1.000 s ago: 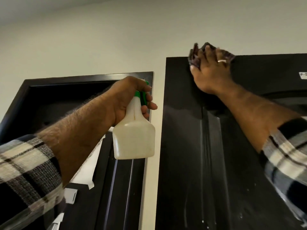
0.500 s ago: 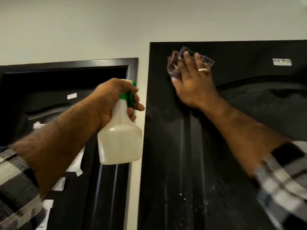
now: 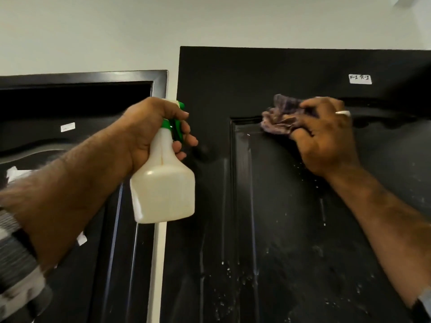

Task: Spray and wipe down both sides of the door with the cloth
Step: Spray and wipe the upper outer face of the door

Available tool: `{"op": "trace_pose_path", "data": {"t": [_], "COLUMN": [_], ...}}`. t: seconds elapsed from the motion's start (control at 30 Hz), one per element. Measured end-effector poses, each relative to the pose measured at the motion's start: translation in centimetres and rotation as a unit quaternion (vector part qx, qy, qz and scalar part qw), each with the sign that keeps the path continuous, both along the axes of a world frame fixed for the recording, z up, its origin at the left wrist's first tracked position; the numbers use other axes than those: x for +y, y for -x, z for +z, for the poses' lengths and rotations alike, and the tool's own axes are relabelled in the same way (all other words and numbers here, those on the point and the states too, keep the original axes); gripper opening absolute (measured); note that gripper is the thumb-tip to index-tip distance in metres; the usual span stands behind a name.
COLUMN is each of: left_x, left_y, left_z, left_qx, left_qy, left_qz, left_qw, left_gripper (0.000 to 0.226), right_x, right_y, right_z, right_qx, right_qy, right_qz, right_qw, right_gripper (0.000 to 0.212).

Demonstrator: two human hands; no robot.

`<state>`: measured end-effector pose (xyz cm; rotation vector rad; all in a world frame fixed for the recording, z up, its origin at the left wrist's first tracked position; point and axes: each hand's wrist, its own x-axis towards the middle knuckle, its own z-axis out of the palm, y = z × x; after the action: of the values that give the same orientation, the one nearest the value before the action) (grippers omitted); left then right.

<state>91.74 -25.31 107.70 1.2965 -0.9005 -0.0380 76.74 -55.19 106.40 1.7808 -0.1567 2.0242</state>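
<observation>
The black panelled door [image 3: 268, 206] fills the right half of the view, wet with streaks and droplets. My right hand [image 3: 326, 138] grips a crumpled purple cloth [image 3: 282, 120] and presses it against the door at the top left corner of the recessed panel. My left hand [image 3: 149, 127] holds a white spray bottle [image 3: 162, 180] with a green trigger head by its neck, raised in front of the gap between the door and the frame. The nozzle is hidden behind my fingers.
A black door frame [image 3: 93, 76] and a dark opening lie to the left, with a white wall strip [image 3: 159, 252] between frame and door. A small white label [image 3: 359, 79] sticks near the door's top. White paper pieces [image 3: 11, 173] show at the left.
My right hand has come down with the cloth from the door's top edge to the panel's upper corner, the cloth now bunched. The view has tilted down. The bottle stays raised.
</observation>
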Motion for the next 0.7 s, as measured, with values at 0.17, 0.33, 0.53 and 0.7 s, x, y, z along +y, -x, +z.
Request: {"op": "trace_pose_path", "data": {"t": [0.17, 0.33, 0.53, 0.7], "left_x": [-1.8, -4.0, -5.2, -5.6], "left_y": [1.2, 2.5, 3.8, 4.2], "left_z": [0.0, 0.5, 0.2, -0.1], "left_qx": [-0.006, -0.008, -0.017, -0.036], "left_qy": [-0.023, -0.027, -0.035, -0.076], "left_qz": [-0.007, -0.016, -0.051, -0.033], "left_qw": [1.000, 0.999, 0.998, 0.996], "left_gripper": [0.017, 0.017, 0.015, 0.017], "right_x": [3.7, 4.1, -2.6, -0.5], "right_y": [-3.7, -4.4, 3.4, 1.7], "right_z": [-0.9, -2.1, 1.4, 3.4], "right_qx": [-0.104, 0.060, -0.076, -0.094], "right_qy": [-0.110, 0.031, -0.058, -0.113], "right_qz": [0.005, -0.019, 0.004, 0.002], "right_qw": [0.988, 0.998, 0.995, 0.989], "right_gripper": [0.036, 0.040, 0.038, 0.042]}}
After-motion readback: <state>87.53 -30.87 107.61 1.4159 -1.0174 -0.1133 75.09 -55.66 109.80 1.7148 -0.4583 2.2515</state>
